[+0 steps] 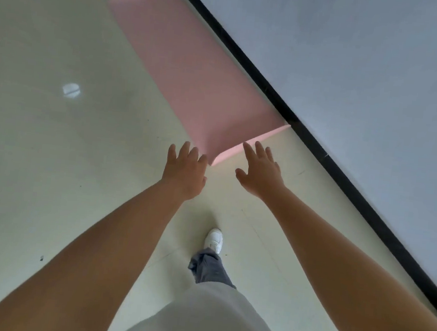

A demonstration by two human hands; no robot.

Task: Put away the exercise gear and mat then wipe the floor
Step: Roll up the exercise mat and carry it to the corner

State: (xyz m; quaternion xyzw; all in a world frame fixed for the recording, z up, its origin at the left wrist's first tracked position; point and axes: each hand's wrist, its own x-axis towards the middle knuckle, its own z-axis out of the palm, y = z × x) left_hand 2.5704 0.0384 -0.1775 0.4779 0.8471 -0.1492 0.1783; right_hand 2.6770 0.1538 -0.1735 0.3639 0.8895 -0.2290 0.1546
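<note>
From the head camera, a pink mat (192, 65) lies unrolled on the pale floor (24, 158), its long side running along the black baseboard (286, 102); its near end curls up slightly. Both arms stretch toward that near end. The left hand (184, 170) hovers at the mat's near corner, fingers spread and holding nothing. The right hand (261, 170) is likewise splayed and empty, fingertips at the curled edge. A white shoe (214, 240) stands short of the mat.
</note>
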